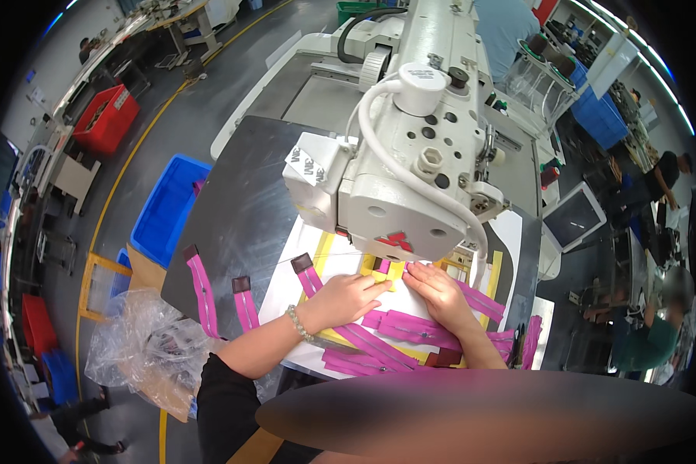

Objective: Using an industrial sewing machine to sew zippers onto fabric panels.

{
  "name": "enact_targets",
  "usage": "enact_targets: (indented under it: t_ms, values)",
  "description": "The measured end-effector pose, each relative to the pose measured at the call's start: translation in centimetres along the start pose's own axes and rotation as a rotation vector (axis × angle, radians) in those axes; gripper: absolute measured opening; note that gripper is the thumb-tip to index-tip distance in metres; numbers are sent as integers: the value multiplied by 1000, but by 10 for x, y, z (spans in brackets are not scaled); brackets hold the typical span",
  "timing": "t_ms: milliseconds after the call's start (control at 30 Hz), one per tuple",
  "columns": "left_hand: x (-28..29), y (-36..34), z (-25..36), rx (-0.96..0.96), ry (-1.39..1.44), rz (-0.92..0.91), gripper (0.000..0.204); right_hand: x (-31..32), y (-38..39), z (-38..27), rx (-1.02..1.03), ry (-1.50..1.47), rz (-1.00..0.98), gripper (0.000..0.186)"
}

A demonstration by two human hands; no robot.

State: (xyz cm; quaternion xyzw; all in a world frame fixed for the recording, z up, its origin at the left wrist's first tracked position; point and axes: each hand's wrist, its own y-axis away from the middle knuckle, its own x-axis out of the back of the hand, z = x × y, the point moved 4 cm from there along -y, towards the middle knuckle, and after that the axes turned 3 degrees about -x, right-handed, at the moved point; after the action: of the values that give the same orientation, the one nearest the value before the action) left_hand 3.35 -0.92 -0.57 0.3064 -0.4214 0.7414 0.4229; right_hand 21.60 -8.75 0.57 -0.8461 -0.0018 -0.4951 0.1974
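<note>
Under the head of a white industrial sewing machine [398, 205], both my hands rest on a small yellow plate [395, 272] with a slot showing magenta. My left hand [348, 300] comes at it from the left, fingers stretched to its edge. My right hand [438, 292] lies flat with fingers extended along its right side. A magenta zipper strip with a dark brown end tab [302, 264] runs beneath my left hand. More magenta zipper strips [417, 329] lie across the white sheet [286, 255] around my wrists. What my fingertips cover is hidden.
Two tabbed zipper strips [203, 298] hang over the dark table's [240, 178] left edge. Beyond stand a blue bin [166, 209] and crumpled clear plastic [151, 344]. A screen [574, 219] is at the right. Other people work farther off.
</note>
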Motion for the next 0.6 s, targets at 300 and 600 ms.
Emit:
enact_targets:
  t_ms: [300, 600]
  values:
    - [0, -1, 0, -7, 20, -35, 39, 3, -5, 1, -7, 16, -15, 31]
    - [-1, 0, 0, -8, 21, -44, 40, 2, -2, 2, -96, 3, -75, 35]
